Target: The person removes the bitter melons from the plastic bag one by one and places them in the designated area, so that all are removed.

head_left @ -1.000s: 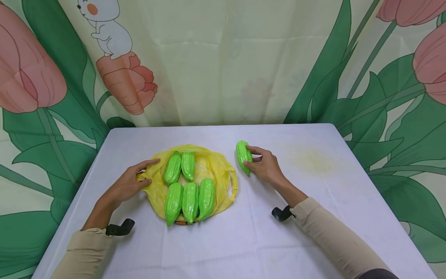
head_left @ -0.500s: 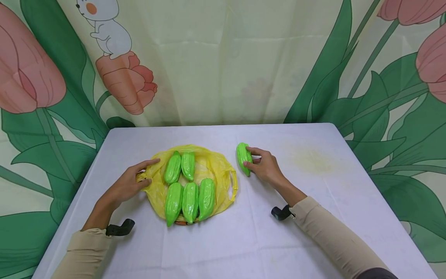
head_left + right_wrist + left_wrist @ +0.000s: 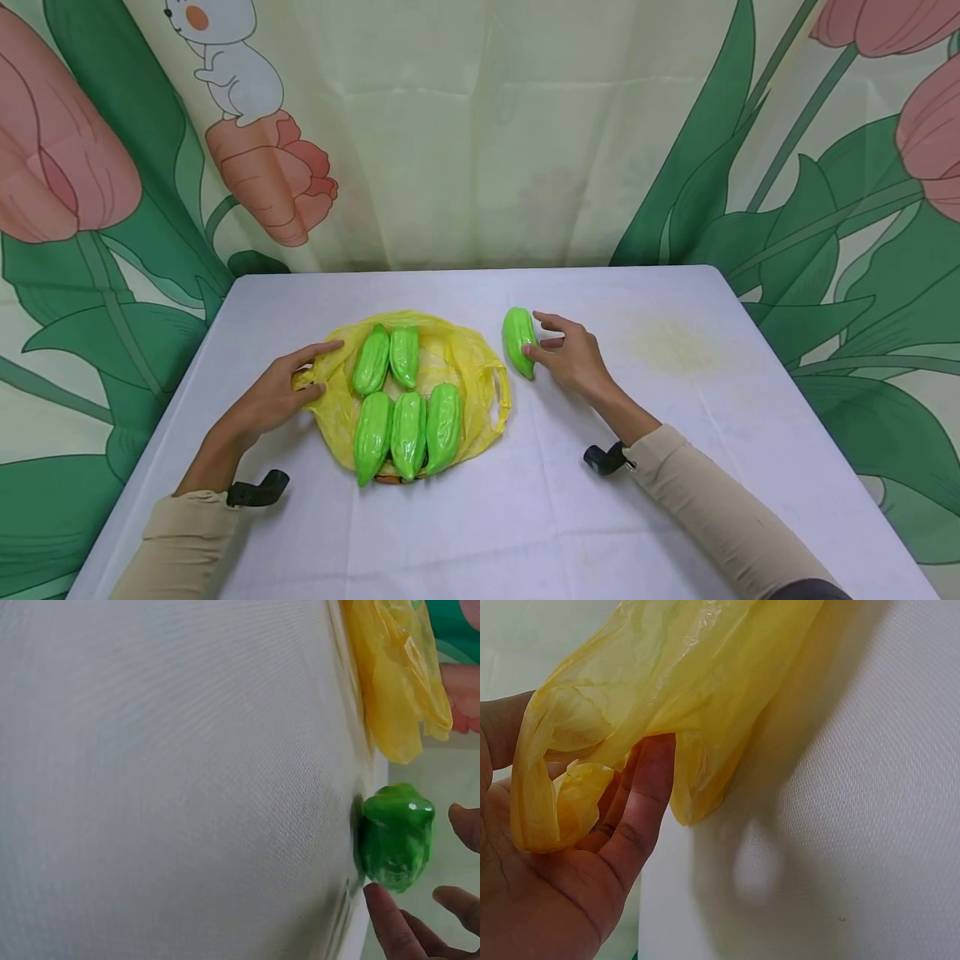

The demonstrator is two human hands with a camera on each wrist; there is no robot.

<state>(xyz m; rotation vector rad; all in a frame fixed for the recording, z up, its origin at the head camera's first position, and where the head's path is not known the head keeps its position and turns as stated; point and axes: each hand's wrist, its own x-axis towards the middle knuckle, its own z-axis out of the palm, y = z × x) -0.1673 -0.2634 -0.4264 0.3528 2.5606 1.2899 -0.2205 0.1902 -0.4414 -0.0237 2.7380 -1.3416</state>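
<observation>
In the head view, my left hand [image 3: 273,392] holds the left edge of a yellow plastic bag [image 3: 480,375]. Its fingers run through the bag's handle loop [image 3: 536,802] in the left wrist view. Several glossy green ridged vegetables [image 3: 372,437] lie on the bag in two rows. Another green ridged vegetable [image 3: 518,342] lies on the table, right of the bag. Beside it is my right hand [image 3: 570,354], with fingers spread. The right wrist view shows gaps between the vegetable [image 3: 396,836] and the thumb and some fingers; one fingertip [image 3: 375,892] is close to its lower end.
A white cloth covers the table [image 3: 465,542]. Something brown [image 3: 388,479] shows slightly under the bag's front edge. Behind the table hangs a printed curtain [image 3: 525,125] with tulips and a rabbit. A faint yellowish stain [image 3: 675,346] marks the cloth at right.
The lone green vegetable has shifted slightly left, and my right fingers have loosened from it. My left hand and the bag have not visibly moved.
</observation>
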